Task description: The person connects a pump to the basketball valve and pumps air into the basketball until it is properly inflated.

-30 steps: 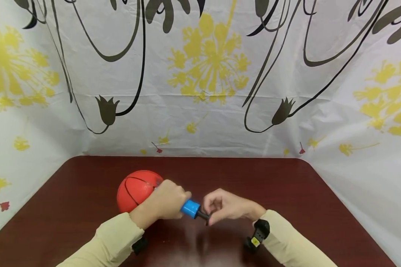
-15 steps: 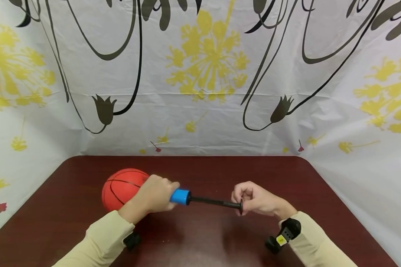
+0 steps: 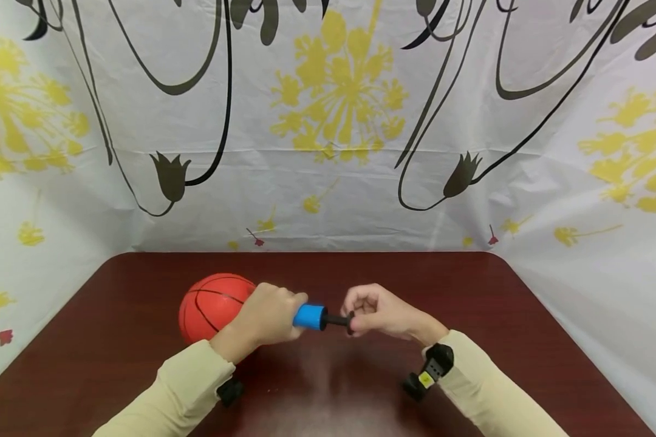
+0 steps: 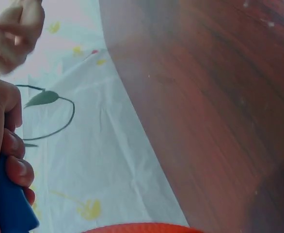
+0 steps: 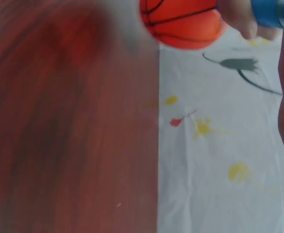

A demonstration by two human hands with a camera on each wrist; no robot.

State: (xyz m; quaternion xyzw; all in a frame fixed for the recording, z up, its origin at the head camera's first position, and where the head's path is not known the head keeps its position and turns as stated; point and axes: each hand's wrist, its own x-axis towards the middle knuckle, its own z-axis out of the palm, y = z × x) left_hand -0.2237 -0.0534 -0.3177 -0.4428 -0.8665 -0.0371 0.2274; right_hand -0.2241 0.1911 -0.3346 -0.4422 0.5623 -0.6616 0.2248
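Note:
My left hand (image 3: 268, 312) grips the blue barrel of a hand pump (image 3: 310, 317), its fingers curled round it in the left wrist view. The black plunger rod pokes a short way out to the right. At the rod's end, my right hand (image 3: 385, 317) pinches the black handle between thumb and fingers. An orange-red toy basketball (image 3: 213, 308) with black lines is just left of my left hand, partly behind it. Where the pump's far end meets the ball is hidden by that hand. The ball (image 5: 185, 24) also shows at the top of the right wrist view.
Under the hands is a dark reddish-brown table (image 3: 443, 285) with rounded far corners. A white sheet (image 3: 328, 206) with yellow and grey flower prints hangs behind it and along both sides. Black straps with small devices (image 3: 429, 373) are on both wrists.
My right hand first pulled the plunger far out to the right, then pushed it back left, mostly into the barrel. The ball and left hand shifted left, then partly back right.

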